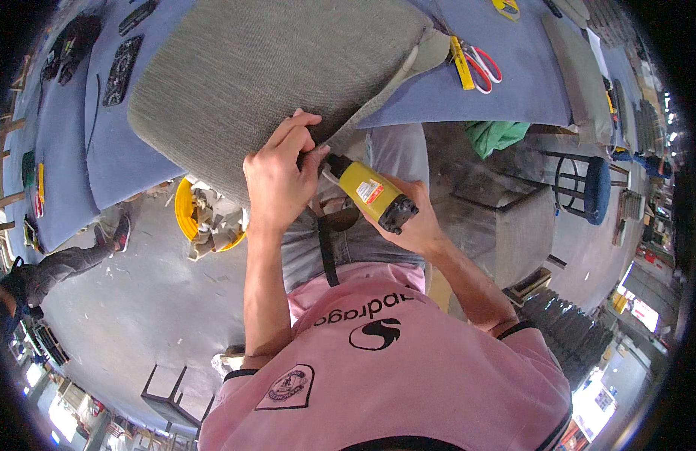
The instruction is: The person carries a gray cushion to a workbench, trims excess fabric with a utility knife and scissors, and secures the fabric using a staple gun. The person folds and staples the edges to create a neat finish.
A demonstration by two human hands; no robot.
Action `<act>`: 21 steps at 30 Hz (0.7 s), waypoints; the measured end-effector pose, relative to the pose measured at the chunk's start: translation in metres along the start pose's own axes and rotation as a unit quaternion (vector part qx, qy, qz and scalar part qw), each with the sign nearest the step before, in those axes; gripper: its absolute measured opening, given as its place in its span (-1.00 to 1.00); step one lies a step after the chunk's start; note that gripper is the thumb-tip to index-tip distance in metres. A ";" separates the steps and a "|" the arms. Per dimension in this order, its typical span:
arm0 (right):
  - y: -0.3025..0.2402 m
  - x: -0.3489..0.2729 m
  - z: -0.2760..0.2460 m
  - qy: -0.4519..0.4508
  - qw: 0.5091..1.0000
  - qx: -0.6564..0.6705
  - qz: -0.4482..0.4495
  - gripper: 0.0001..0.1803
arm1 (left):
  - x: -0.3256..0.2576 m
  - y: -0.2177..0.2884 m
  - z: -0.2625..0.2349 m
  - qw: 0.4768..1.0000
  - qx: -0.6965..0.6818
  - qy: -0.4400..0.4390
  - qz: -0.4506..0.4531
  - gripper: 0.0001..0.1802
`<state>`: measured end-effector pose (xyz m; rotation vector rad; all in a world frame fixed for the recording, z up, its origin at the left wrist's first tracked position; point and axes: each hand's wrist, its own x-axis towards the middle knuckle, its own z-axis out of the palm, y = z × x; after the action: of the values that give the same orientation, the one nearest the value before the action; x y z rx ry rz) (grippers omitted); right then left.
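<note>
A large grey fabric-covered cushion (pixel 265 71) lies on the blue-topped table, its near edge toward me. My left hand (pixel 280 173) is closed at that edge, thumb and curled fingers pinching the grey fabric. In my right hand (pixel 423 222) is a yellow staple gun (pixel 369 194) with a black end. Its nose points at the cushion edge beside my left thumb; whether it touches the fabric I cannot tell. A loose flap of fabric (pixel 408 68) runs along the cushion's right side. My right fingers are partly hidden behind the gun.
Red-and-white scissors (pixel 483 71) and a yellow cutter (pixel 461 64) lie on the blue table (pixel 528 68) right of the cushion. Below its edge hangs green cloth (pixel 498 137). A yellow bucket (pixel 184 210) of scraps stands on the floor. A blue stool (pixel 597 192) is at right, another person's leg (pixel 70 270) at left.
</note>
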<state>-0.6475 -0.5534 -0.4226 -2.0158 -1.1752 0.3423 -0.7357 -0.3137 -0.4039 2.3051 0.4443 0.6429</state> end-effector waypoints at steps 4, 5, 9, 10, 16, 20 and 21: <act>0.004 0.003 0.002 -0.051 0.997 0.047 0.033 -0.45 | -0.004 -0.001 0.003 1.000 -0.005 0.008 0.002 -0.70; -0.003 0.005 -0.002 -0.071 0.993 0.073 0.059 -0.44 | -0.006 -0.001 0.004 1.000 -0.009 -0.001 -0.008 -0.71; 0.009 0.000 0.011 -0.094 0.993 -0.035 0.054 -0.41 | -0.013 -0.002 0.007 0.999 -0.007 -0.029 -0.036 -0.75; 0.017 -0.001 0.015 -0.120 0.989 -0.069 0.051 -0.34 | -0.010 -0.002 0.010 0.999 -0.002 -0.022 -0.035 -0.76; -0.011 0.023 -0.050 -0.069 0.965 0.002 0.254 -0.14 | -0.009 0.001 -0.033 0.999 0.009 -0.015 0.052 -0.73; 0.027 0.017 -0.137 0.065 0.979 -0.042 0.190 -0.25 | -0.054 -0.022 -0.083 0.998 0.051 -0.045 0.011 -0.77; 0.047 0.025 -0.157 0.099 0.977 -0.069 0.174 -0.29 | -0.055 -0.020 -0.083 0.997 0.065 -0.040 0.013 -0.78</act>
<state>-0.5159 -0.6218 -0.3476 -2.3194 -0.7401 0.2277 -0.8301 -0.2821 -0.3824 2.4532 0.4302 0.5455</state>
